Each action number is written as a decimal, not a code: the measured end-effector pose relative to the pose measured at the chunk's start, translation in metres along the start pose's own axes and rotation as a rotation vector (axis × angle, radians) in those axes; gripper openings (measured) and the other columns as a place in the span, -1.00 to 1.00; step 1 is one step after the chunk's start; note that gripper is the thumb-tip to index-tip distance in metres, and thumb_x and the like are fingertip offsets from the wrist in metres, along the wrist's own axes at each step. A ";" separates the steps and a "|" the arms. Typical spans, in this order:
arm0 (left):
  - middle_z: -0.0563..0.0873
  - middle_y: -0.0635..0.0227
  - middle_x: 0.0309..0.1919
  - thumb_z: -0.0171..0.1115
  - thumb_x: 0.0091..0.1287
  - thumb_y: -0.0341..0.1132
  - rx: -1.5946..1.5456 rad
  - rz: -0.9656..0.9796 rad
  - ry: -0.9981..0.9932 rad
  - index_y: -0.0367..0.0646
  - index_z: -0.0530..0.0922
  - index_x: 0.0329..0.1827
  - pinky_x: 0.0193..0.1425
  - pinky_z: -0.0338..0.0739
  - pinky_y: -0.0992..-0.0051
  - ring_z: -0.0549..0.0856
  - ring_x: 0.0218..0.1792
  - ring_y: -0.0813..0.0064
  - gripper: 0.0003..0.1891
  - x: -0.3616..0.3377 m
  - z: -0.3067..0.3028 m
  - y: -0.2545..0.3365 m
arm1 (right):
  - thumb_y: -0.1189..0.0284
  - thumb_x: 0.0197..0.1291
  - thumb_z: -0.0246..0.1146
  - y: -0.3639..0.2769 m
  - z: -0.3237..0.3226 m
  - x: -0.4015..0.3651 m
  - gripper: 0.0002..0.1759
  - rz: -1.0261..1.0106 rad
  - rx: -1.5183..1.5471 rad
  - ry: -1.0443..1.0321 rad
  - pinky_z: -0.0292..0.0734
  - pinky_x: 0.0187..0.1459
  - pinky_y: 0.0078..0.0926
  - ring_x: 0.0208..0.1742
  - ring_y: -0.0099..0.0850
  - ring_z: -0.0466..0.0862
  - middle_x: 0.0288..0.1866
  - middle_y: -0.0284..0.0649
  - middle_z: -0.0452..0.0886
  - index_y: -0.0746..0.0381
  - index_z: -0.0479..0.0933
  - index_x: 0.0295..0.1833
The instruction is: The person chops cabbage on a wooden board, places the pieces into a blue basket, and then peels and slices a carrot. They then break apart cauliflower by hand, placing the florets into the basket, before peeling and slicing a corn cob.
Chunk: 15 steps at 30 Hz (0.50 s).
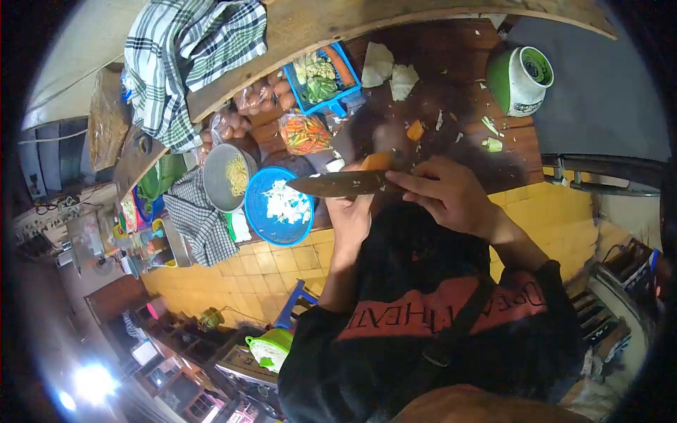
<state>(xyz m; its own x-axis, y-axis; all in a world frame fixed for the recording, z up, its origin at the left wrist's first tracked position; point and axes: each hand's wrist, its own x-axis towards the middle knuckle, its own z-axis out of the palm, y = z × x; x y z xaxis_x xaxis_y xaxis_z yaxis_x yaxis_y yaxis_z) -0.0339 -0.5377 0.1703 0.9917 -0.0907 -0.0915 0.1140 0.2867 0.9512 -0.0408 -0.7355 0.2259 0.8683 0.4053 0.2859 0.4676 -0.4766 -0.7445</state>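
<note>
My right hand (448,194) is closed around the handle of a large knife (338,184), its dark, broad blade pointing left. Behind the blade, my left hand (350,222) holds an orange vegetable piece (379,161), probably carrot; the blade partly hides its fingers. Another small orange piece (415,130) lies on the brown wooden table (451,70) among scattered scraps. Left of my left hand stands a blue basket (249,211) with chopped white vegetable (285,204).
A grey bowl (215,180) holds noodle-like strands. Beyond my hands are a bag of red and orange chillies (305,134), a blue crate (310,109) of vegetables, bagged eggs (254,99) and pale leaves (378,65). A green-white appliance (511,81) stands at the right.
</note>
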 end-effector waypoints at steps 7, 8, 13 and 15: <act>0.62 0.48 -0.35 0.25 0.28 -0.50 0.220 0.209 0.172 -0.28 0.57 -0.17 -0.30 0.38 0.69 0.51 -0.34 0.77 -0.90 -0.006 0.016 0.007 | 0.37 0.17 0.22 -0.008 0.009 0.002 -0.56 0.059 -0.083 0.051 0.52 -0.31 -0.30 -0.30 -0.22 0.58 -0.30 -0.19 0.52 -0.03 0.50 0.21; 0.62 0.48 -0.37 0.26 0.28 -0.50 0.270 0.223 0.207 -0.29 0.57 -0.18 -0.32 0.38 0.69 0.51 -0.36 0.76 -0.90 -0.006 0.016 0.008 | 0.38 0.17 0.22 -0.008 0.010 0.003 -0.56 0.050 -0.089 0.063 0.52 -0.32 -0.30 -0.31 -0.23 0.58 -0.31 -0.19 0.52 -0.02 0.51 0.20; 0.68 0.37 -0.29 0.27 0.29 -0.44 0.393 0.254 0.269 -0.33 0.56 -0.09 -0.21 0.48 0.64 0.60 -0.30 0.68 -0.81 -0.008 0.008 0.001 | 0.40 0.15 0.22 -0.008 0.011 0.005 -0.56 0.022 -0.121 0.091 0.52 -0.33 -0.30 -0.35 -0.23 0.58 -0.33 -0.19 0.51 0.00 0.51 0.19; 0.68 0.36 -0.31 0.27 0.30 -0.40 0.328 0.270 0.266 -0.33 0.57 -0.08 -0.23 0.47 0.65 0.59 -0.34 0.67 -0.79 -0.005 0.014 0.004 | 0.41 0.14 0.22 -0.007 0.012 0.006 -0.56 0.014 -0.114 0.105 0.52 -0.33 -0.30 -0.36 -0.23 0.58 -0.34 -0.20 0.51 0.00 0.52 0.19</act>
<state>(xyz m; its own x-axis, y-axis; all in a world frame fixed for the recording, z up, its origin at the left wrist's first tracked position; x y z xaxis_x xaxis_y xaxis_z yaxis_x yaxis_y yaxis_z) -0.0397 -0.5490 0.1785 0.9691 0.2040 0.1389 -0.1309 -0.0521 0.9900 -0.0410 -0.7202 0.2258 0.8847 0.3172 0.3416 0.4657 -0.5694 -0.6774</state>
